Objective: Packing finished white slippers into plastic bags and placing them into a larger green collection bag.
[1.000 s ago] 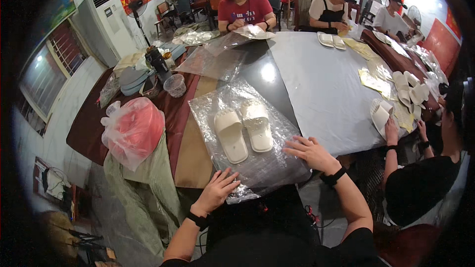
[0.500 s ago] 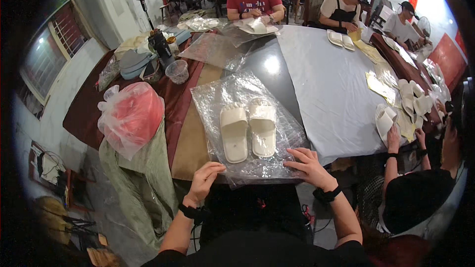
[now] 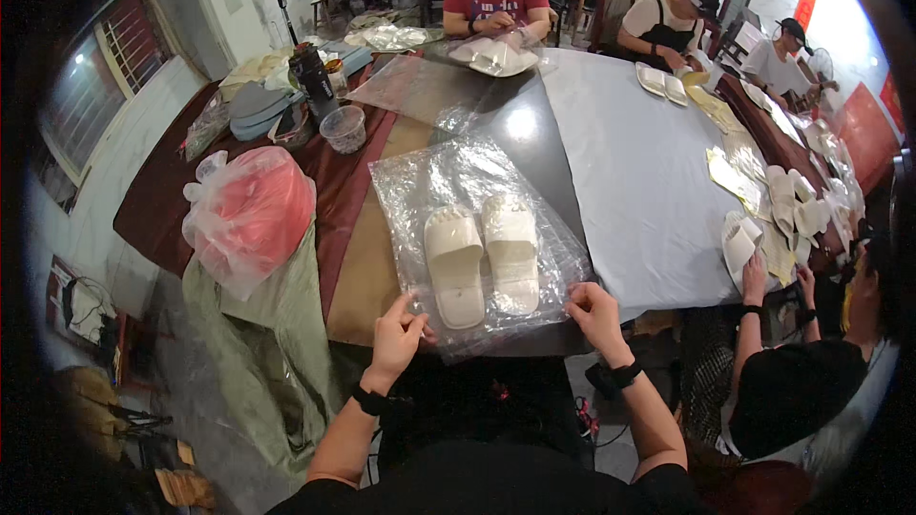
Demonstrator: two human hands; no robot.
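Note:
A pair of white slippers lies side by side on a stack of clear plastic bags at the near edge of the round table. My left hand pinches the near left corner of the top bag. My right hand pinches its near right corner. Both wrists wear black bands.
A red bundle in a clear bag sits left on a green sack. A plastic cup and dark bottle stand further back. Several people sit around the table handling white slippers and yellow sheets.
Both hands have shifted from resting on the bag to gripping its near corners. My head has tilted down, so the slippers sit closer to the middle of the view.

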